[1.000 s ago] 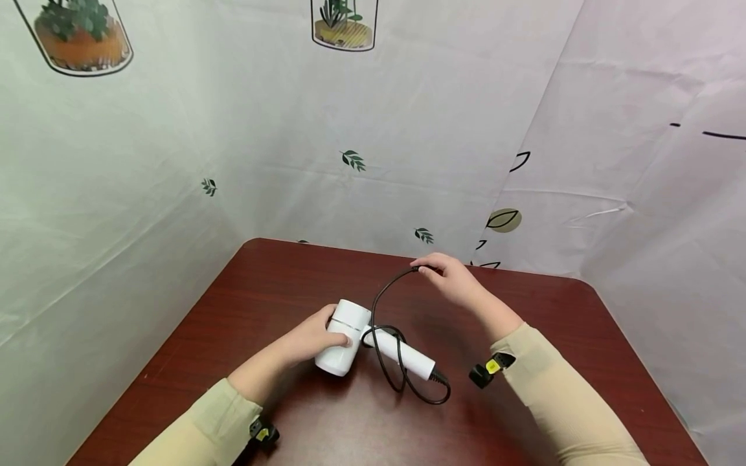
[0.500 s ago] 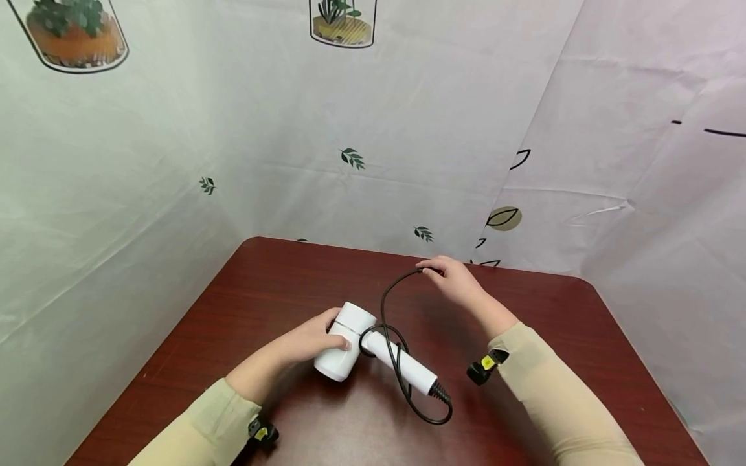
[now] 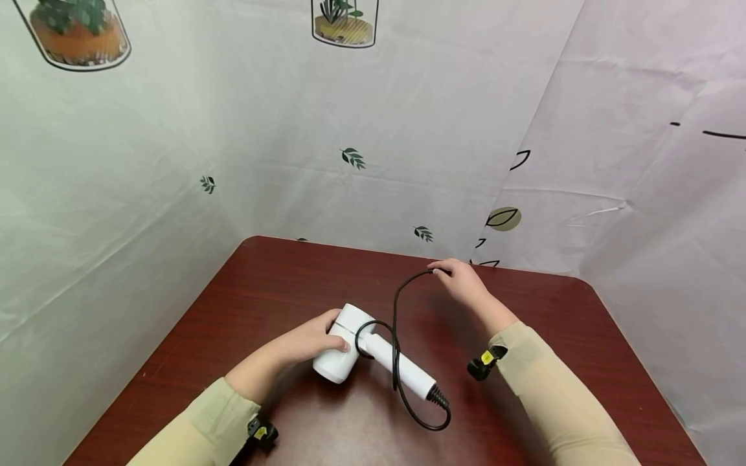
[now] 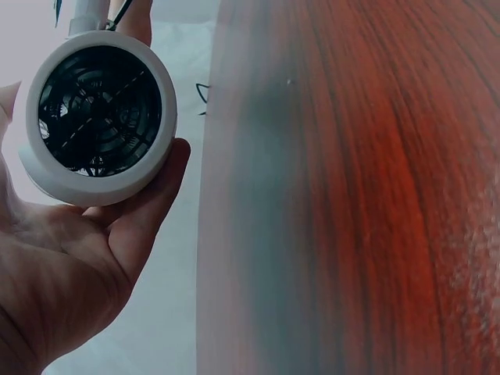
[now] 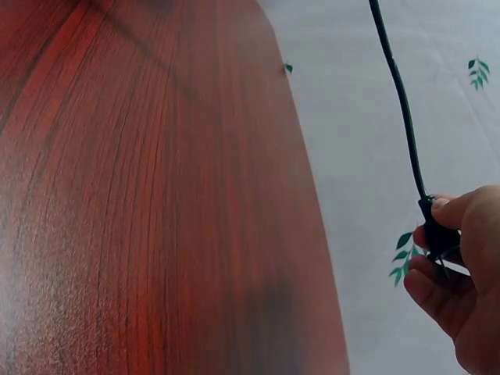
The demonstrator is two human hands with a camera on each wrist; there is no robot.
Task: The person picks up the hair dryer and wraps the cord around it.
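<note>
My left hand [image 3: 317,338] grips the barrel of a white hair dryer [image 3: 338,362], thumb across its top and fingers on the far side. In the left wrist view, the dryer's round end with a dark grille [image 4: 100,111] faces the camera. Its handle [image 3: 405,369] points right and toward me. A black cord [image 3: 428,424] leaves the handle's end, loops around the handle and rises to the right. Between thumb and fingers, my right hand [image 3: 463,283] pinches the cord's black plug [image 5: 439,234], whose prongs partly show in the right wrist view.
A reddish-brown wooden table [image 3: 280,272] with rounded far corners lies beneath both hands. White sheeting [image 3: 280,116] printed with leaves and potted plants hangs behind and on both sides. Small black cameras sit at each wrist, one by the right sleeve [image 3: 479,370].
The right hand has moved slightly right with the plug, drawing the cord's upper part along. The cord loops over the handle have shifted, and the handle's end has swung a little toward me.
</note>
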